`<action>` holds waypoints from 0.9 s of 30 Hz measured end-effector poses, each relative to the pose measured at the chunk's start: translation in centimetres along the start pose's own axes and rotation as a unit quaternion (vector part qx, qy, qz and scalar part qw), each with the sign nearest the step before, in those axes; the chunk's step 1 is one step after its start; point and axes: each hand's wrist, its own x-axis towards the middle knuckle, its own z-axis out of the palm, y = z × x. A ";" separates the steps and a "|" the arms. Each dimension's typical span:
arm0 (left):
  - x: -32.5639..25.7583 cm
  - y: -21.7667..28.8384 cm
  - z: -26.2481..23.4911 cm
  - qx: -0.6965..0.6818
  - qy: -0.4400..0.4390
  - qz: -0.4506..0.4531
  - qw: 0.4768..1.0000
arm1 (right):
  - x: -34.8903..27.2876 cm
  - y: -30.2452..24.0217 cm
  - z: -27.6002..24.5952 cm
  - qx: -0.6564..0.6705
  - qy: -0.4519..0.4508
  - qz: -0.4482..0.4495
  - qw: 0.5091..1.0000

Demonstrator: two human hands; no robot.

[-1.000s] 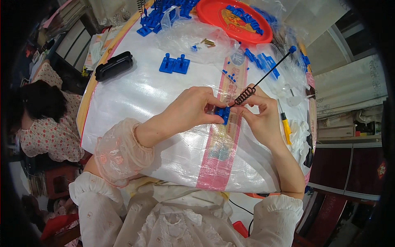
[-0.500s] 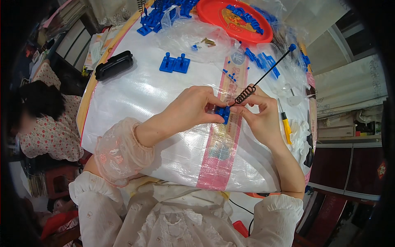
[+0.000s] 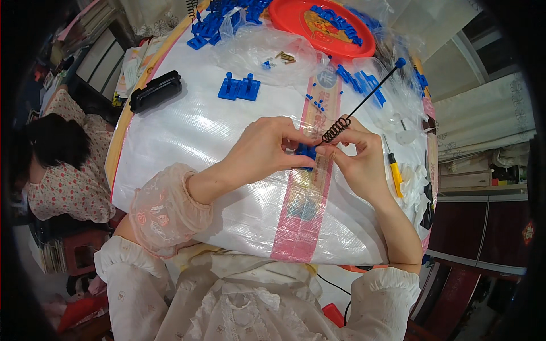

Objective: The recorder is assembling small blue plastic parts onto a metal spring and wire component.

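Observation:
My left hand [image 3: 273,143] pinches a small blue plastic base [image 3: 307,152] between thumb and forefinger, above the pink printed stripe of the white sheet. My right hand [image 3: 355,149] grips the lower end of a black coil spring [image 3: 335,129] right against that base; the fingers hide where the two meet. From the spring a thin black rod rises to the upper right, tipped with a blue cap [image 3: 400,62]. Beyond my hands lie several tiny blue pegs [image 3: 319,104]. Two blue plates with upright posts [image 3: 248,88] stand farther off, left of the stripe.
A black case [image 3: 156,92] lies at the left. Farther back are a heap of blue parts [image 3: 211,23], a clear bag [image 3: 250,51] with brass pins [image 3: 288,57], and a red tray [image 3: 361,51]. A yellow-handled screwdriver [image 3: 396,176] lies right of my right arm. Another person [image 3: 68,165] is at far left.
The rod's capped end has shifted slightly left and toward me. Both hands keep hold of the same parts in almost the same place; the base is tilted a little differently.

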 end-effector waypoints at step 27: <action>0.1 -0.1 0.6 -0.018 0.005 -0.046 0.999 | -0.1 -0.2 -0.1 -0.009 -0.002 0.014 1.000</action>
